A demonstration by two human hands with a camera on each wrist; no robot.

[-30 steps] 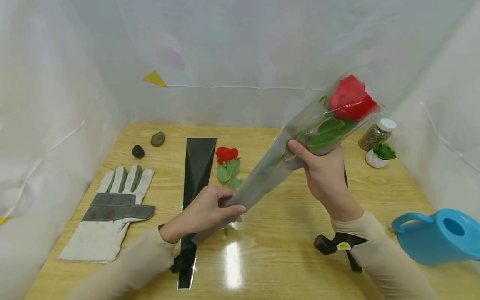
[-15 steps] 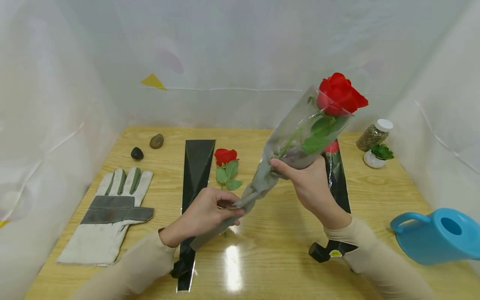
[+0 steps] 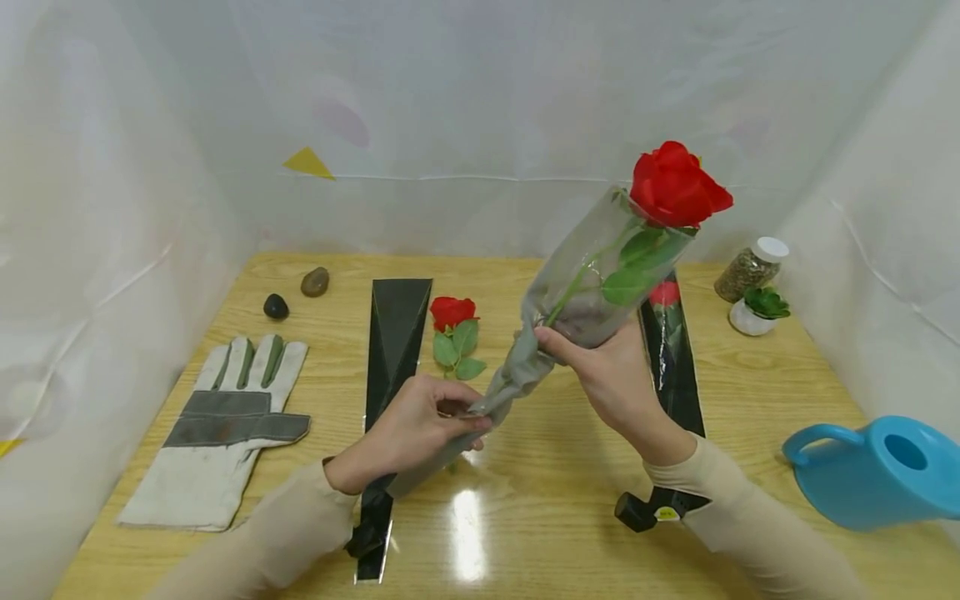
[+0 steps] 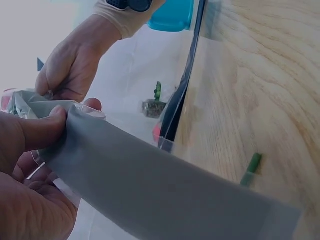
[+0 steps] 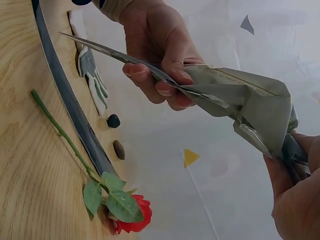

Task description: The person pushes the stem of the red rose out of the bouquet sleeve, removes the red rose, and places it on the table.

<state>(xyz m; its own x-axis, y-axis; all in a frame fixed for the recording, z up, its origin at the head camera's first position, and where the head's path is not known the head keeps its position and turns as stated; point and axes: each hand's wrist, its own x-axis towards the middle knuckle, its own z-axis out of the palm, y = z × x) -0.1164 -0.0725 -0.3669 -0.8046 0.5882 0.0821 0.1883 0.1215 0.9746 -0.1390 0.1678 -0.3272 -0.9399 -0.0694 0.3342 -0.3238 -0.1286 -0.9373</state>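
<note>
A red rose with green leaves stands tilted in a clear and grey plastic sleeve, its bloom out above the sleeve's mouth. My left hand pinches the sleeve's narrow lower end, low over the table. My right hand grips the sleeve just under the leaves, where the plastic is bunched. In the left wrist view the grey sleeve runs from my left hand's thumb across the frame. In the right wrist view the crumpled sleeve spans between both hands.
On the wooden table lie a bare rose, an empty black sleeve, a black-sleeved rose, a work glove and two stones. A blue watering can, jar and small potted plant stand right.
The rose has swung more upright and its bloom has come out above the sleeve's mouth. My right hand slid left and down, bunching the plastic. My left hand has hardly moved.
</note>
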